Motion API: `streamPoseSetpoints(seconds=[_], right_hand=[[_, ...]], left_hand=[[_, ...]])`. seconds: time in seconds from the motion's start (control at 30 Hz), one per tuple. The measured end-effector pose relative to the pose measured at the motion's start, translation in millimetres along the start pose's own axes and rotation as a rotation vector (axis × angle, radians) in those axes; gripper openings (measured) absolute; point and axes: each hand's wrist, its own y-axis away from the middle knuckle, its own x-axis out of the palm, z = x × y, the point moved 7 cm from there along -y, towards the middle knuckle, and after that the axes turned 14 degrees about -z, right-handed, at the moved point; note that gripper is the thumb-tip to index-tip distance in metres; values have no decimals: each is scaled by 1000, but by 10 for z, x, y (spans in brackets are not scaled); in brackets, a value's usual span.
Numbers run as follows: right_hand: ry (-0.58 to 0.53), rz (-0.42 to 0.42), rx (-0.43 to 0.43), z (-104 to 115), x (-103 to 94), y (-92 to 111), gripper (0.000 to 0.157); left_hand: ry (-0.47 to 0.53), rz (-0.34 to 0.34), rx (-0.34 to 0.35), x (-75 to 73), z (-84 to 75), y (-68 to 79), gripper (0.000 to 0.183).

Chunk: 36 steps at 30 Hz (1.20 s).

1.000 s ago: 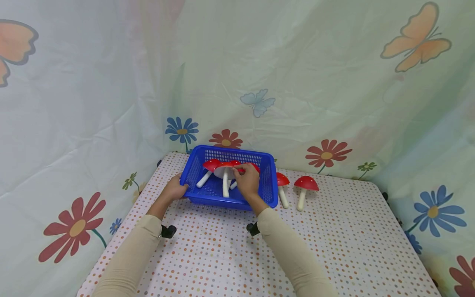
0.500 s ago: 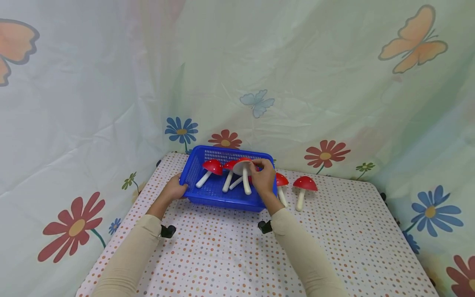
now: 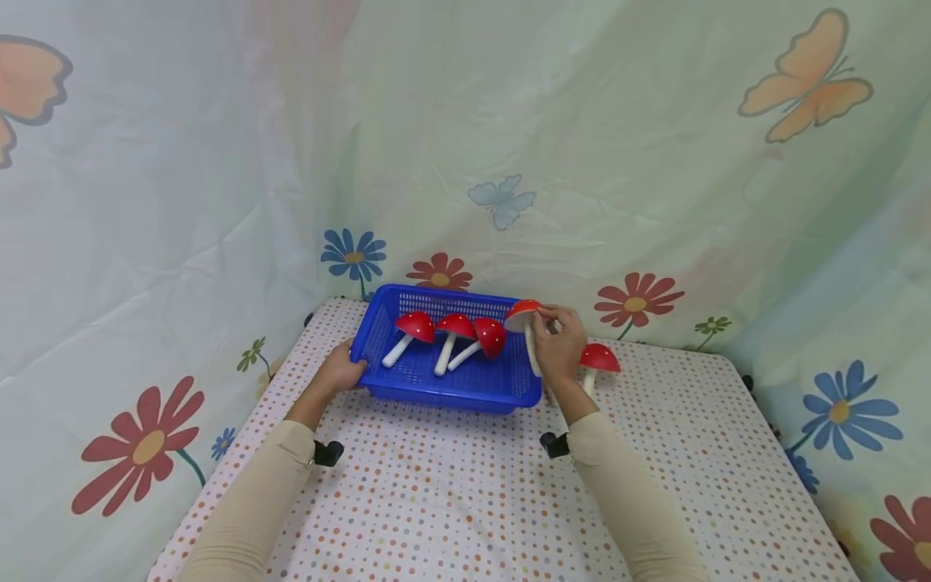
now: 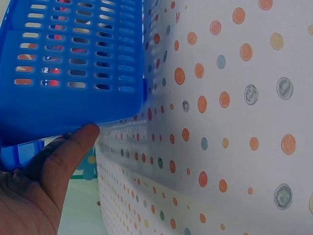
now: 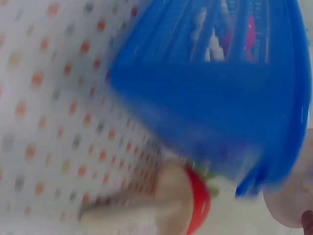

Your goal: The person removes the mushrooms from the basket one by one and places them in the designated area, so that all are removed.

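My left hand grips the left end of a blue plastic basket; in the left wrist view its thumb lies against the basket's end wall. My right hand pinches a toy mushroom with a white-dotted red cap and white stem, held over the basket's right rim. Three similar mushrooms lie inside the basket: a left one, a middle one and a right one. In the right wrist view, the held mushroom's pale underside shows at the edge.
Right of the basket, a red-capped mushroom rests on the dotted tablecloth. Another mushroom there is mostly hidden behind my right hand. A flower-and-butterfly curtain hangs behind the table and along its sides.
My right hand has lifted the mushroom from among the others and carried it right, to the basket's right rim. The left hand stays at the basket's left end.
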Motion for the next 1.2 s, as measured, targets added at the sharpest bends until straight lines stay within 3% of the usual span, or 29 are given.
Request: streamPoseSetpoints(seconds=[0.23, 0.63, 0.93, 1.07, 1.2], right_hand=[[71, -69, -15, -249, -409, -256, 14], [317, -224, 34, -770, -1106, -595, 20], [538, -208, 274, -1255, -1541, -542, 27], [620, -181, 321, -1405, -1621, -477, 28], [644, -177, 312, -1501, -1641, -440, 28]], left_hand=[[-2, 8, -11, -22, -20, 11, 61], [-21, -5, -10, -24, -14, -6, 61], [-8, -1, -7, -9, -7, -11, 61], [-43, -15, 0, -11, -10, -23, 61], [-35, -17, -9, -6, -7, -32, 61]])
